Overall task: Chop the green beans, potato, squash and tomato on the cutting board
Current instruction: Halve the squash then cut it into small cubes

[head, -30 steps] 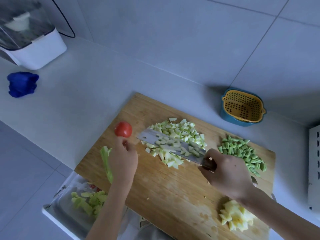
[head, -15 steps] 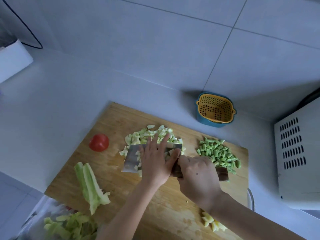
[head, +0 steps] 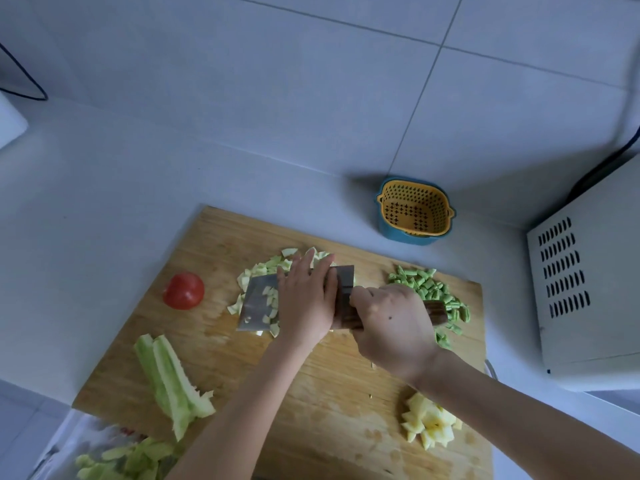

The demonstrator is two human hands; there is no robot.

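Note:
A wooden cutting board [head: 214, 244] lies on the counter. My right hand [head: 391, 323] grips the dark handle of a cleaver [head: 256, 306], whose blade lies over the pile of diced squash [head: 259, 270], with bits stuck to it. My left hand [head: 306, 299] rests flat on the blade, fingers straight. A whole red tomato [head: 183, 291] sits on the board's left. Chopped green beans [head: 433, 292] lie at the right, diced potato [head: 429, 424] at the near right. Long squash strips [head: 173, 379] lie at the near left.
A yellow strainer in a blue bowl [head: 414, 211] stands behind the board. A white appliance with vents [head: 588, 282] is at the right. A bag with green peelings [head: 121, 459] sits at the near left edge.
My left hand left the tomato and came to lie flat on the cleaver blade. The blade has turned and now sits over the squash pile. The camera view shifted right.

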